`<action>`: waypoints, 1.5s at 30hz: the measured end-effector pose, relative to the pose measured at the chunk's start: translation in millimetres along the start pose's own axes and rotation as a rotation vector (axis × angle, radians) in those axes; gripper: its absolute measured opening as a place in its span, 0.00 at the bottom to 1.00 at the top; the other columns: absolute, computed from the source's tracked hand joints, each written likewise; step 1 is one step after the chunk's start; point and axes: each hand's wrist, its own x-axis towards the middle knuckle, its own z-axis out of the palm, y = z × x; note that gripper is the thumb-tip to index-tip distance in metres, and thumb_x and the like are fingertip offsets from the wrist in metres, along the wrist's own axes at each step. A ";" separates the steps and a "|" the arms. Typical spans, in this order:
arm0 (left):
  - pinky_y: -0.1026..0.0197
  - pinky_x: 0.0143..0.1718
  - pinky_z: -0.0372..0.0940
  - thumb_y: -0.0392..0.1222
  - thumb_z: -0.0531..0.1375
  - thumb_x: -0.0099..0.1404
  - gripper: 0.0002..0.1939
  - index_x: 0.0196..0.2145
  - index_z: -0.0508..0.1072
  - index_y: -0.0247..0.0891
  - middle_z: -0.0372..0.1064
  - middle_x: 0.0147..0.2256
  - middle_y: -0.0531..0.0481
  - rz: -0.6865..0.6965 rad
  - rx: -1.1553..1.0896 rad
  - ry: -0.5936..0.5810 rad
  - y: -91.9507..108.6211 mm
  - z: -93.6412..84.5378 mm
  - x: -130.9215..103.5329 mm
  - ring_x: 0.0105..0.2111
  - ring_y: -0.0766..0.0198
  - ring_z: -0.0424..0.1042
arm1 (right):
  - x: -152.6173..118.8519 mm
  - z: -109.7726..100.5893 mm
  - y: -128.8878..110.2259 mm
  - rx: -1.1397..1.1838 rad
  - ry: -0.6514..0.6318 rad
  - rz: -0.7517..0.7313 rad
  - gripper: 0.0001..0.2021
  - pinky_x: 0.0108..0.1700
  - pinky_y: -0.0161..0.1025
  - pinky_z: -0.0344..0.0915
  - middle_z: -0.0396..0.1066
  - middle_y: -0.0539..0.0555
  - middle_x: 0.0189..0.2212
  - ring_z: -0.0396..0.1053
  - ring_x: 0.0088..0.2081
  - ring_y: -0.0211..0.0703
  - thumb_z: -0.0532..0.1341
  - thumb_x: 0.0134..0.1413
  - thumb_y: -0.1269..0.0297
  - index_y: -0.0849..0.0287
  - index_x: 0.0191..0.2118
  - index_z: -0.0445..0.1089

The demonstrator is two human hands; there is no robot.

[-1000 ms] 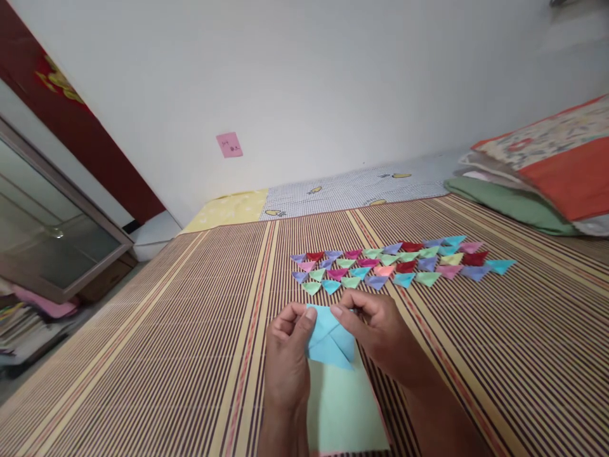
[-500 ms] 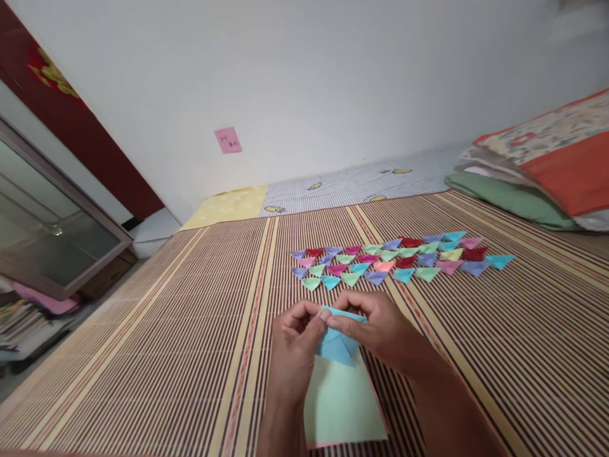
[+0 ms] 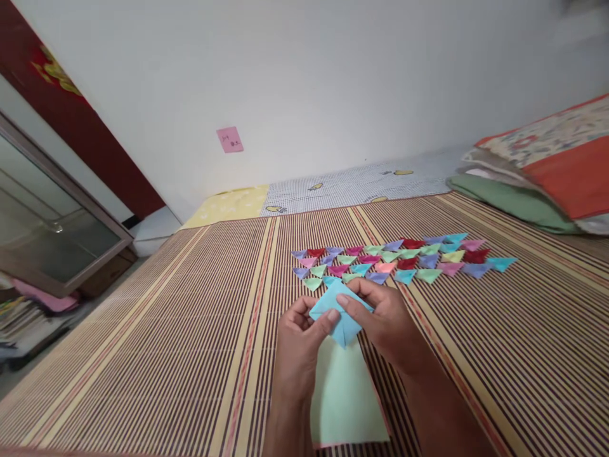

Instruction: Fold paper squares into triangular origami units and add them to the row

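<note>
A folded blue paper (image 3: 346, 330), now a diamond with crease lines, is held up between both hands. My left hand (image 3: 299, 339) pinches its left side, thumb on the front face. My right hand (image 3: 387, 320) grips the upper right edge, its thumb lying across the front. Some fingers are hidden behind the paper. Below it, light green paper sheets (image 3: 349, 400) lie on the striped mat, a pink edge showing under them. Just beyond my hands, rows of small folded paper triangles (image 3: 428, 275) in many colours are laid out, a few partly covered by the blue paper and my right hand.
The striped bamboo mat (image 3: 166, 330) covers the bed. Folded bedding (image 3: 566, 178) is piled at the far right. A pink note (image 3: 230, 139) is stuck on the wall. On the left stand a glass-fronted cabinet (image 3: 42, 209) and a stack of books (image 3: 19, 317).
The blue paper has gone from a partly folded shape with a hanging flap to a flat diamond, raised slightly. Both thumbs have shifted onto its front face.
</note>
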 end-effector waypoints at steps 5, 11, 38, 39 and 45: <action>0.67 0.29 0.60 0.44 0.75 0.52 0.15 0.27 0.74 0.34 0.68 0.24 0.55 0.043 -0.051 0.076 -6.3 3.1 -0.1 0.24 0.70 0.63 | -1.0 7.4 0.6 -0.040 0.038 -0.039 0.13 0.26 0.33 0.58 0.63 0.46 0.22 0.59 0.25 0.37 0.62 0.62 0.57 0.58 0.29 0.68; 0.66 0.29 0.60 0.45 0.71 0.58 0.13 0.28 0.74 0.35 0.68 0.24 0.55 0.064 -0.020 0.075 -8.0 1.6 -2.7 0.24 0.70 0.62 | -0.7 4.7 -0.6 -0.062 0.042 -0.061 0.13 0.26 0.33 0.59 0.63 0.47 0.22 0.59 0.25 0.37 0.62 0.62 0.56 0.58 0.29 0.68; 0.62 0.35 0.65 0.47 0.68 0.61 0.11 0.31 0.78 0.36 0.73 0.28 0.50 0.095 -0.065 0.053 -2.5 1.8 -1.6 0.29 0.63 0.69 | -0.8 -3.4 1.0 -0.164 0.129 -0.146 0.13 0.28 0.35 0.61 0.66 0.48 0.23 0.63 0.25 0.39 0.61 0.64 0.56 0.57 0.30 0.69; 0.61 0.35 0.65 0.47 0.67 0.62 0.11 0.32 0.78 0.36 0.73 0.28 0.50 0.097 -0.055 0.046 -2.1 1.4 -1.7 0.29 0.63 0.69 | -0.8 -3.5 0.7 -0.155 0.121 -0.142 0.13 0.29 0.35 0.62 0.66 0.48 0.23 0.64 0.26 0.40 0.61 0.64 0.56 0.57 0.31 0.69; 0.65 0.28 0.61 0.51 0.69 0.61 0.15 0.28 0.75 0.36 0.68 0.24 0.53 0.087 -0.010 0.056 -4.2 -2.0 -1.9 0.24 0.67 0.64 | -1.3 0.4 -1.5 -0.112 0.060 -0.138 0.12 0.28 0.35 0.61 0.66 0.48 0.23 0.62 0.26 0.39 0.62 0.64 0.57 0.57 0.30 0.69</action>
